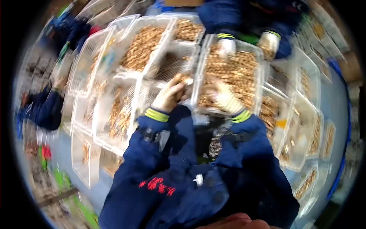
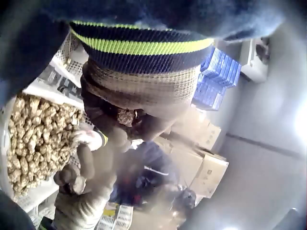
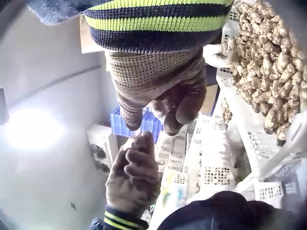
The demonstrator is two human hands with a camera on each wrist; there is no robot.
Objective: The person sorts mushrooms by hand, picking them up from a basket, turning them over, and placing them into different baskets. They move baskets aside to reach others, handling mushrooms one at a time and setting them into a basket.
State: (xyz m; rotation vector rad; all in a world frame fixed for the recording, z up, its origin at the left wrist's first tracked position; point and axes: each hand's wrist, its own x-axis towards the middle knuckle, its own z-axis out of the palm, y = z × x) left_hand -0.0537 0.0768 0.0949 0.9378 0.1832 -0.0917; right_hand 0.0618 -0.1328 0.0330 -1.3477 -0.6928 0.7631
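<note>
My gloved left hand (image 1: 169, 94) is raised beside the left wall of a white plastic crate (image 1: 197, 82). It grips a lumpy tan piece (image 2: 125, 116) in its curled fingers. My gloved right hand (image 1: 227, 100) is over the near part of that crate, blurred in the head view. Between its thumb and fingers it pinches a similar piece (image 3: 163, 109). Many more knobbly tan-brown pieces (image 1: 240, 72) fill the crate. In the right wrist view, my left hand's fingertips lie close below my right hand.
Across the crate, another person's gloved hands (image 1: 227, 46) reach over the pieces. Further crates (image 1: 143, 45) of pieces surround me on both sides. Another worker's sleeve (image 1: 44, 108) shows at the left. Blue boxes (image 2: 216, 79) and cardboard cartons (image 2: 208, 175) are stacked near a wall.
</note>
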